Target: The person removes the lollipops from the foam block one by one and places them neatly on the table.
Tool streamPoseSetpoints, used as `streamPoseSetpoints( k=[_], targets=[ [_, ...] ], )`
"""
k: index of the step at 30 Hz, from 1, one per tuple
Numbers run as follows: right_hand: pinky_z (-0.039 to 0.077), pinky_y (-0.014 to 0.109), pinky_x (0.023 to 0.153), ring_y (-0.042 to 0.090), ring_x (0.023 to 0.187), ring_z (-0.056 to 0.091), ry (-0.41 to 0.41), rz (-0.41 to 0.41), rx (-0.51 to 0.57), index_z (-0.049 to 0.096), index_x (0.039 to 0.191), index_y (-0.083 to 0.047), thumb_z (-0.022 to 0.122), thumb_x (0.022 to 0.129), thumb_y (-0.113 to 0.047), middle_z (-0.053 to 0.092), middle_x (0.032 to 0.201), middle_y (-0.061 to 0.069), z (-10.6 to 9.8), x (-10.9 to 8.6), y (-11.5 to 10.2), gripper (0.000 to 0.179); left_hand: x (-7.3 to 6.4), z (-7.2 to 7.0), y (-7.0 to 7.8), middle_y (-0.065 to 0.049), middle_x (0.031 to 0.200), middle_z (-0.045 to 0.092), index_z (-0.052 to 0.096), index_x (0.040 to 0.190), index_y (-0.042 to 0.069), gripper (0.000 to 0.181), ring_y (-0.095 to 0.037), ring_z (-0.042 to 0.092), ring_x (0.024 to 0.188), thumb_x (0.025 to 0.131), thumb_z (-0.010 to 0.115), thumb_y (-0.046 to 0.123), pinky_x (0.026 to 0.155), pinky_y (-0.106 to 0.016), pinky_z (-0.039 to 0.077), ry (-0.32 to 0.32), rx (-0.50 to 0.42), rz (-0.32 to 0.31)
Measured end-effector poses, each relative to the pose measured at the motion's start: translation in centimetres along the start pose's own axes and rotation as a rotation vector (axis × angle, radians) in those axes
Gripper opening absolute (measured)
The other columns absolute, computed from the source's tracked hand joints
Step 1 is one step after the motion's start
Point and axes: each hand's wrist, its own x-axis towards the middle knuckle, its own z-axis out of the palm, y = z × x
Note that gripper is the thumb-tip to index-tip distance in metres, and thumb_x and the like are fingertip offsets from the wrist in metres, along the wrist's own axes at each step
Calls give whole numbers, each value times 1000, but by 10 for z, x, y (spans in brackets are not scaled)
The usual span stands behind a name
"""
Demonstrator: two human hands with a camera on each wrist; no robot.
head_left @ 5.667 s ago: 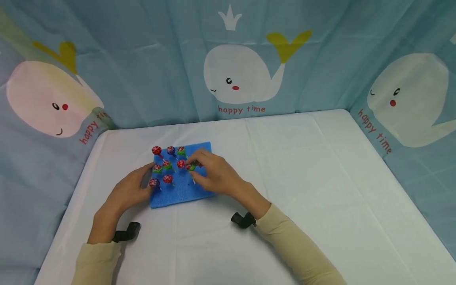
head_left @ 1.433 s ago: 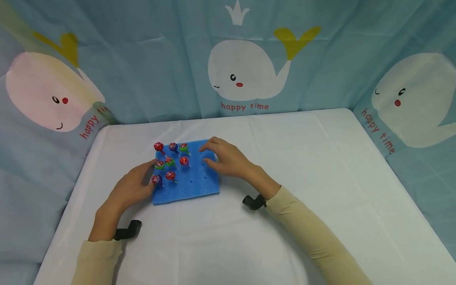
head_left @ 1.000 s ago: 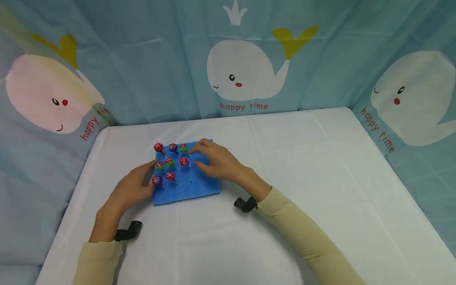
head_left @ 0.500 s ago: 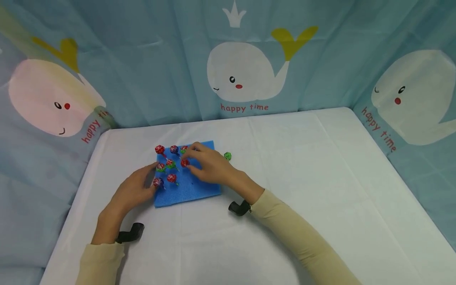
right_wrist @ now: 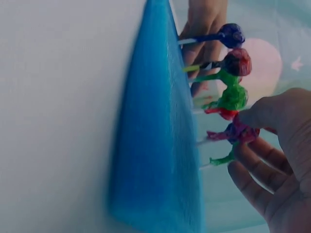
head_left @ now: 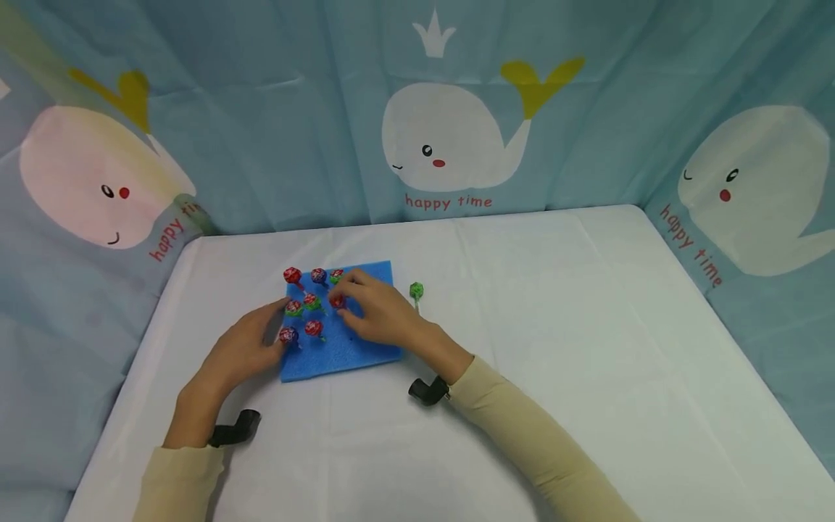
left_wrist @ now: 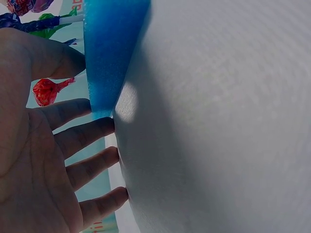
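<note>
R hand (head_left: 380, 313) pinches lollipop (head_left: 337, 302) in blue foam (head_left: 342, 357); L hand (head_left: 240, 349), fingers spread, touches its left edge. Step seems gripping; next prob. needs straight pull up.

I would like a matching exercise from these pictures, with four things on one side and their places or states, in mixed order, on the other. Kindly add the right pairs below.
Things:
1. Left hand
2. Right hand
3. All-green lollipop
4. Blue foam board

Places and states:
A. Lying on the white cloth, off the board
B. Has several lollipops standing in it
C. Thumb and fingers at the board's left edge
D. Thumb and fingers around a red-and-purple lollipop

Right pairs: 1-C, 2-D, 3-A, 4-B
</note>
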Motion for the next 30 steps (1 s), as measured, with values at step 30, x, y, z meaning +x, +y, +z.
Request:
streamPoseSetpoints(
  k=[30],
  targets=[
    [62, 28, 91, 18, 105, 69, 124, 14, -57, 71, 121, -11, 72, 100, -11, 65, 123, 6, 21, 2, -1, 21, 1, 4, 1, -31, 165, 38, 33, 165, 4, 78, -57, 34, 152, 95, 63, 23, 120, -78, 31, 4, -21, -21]
  ],
)
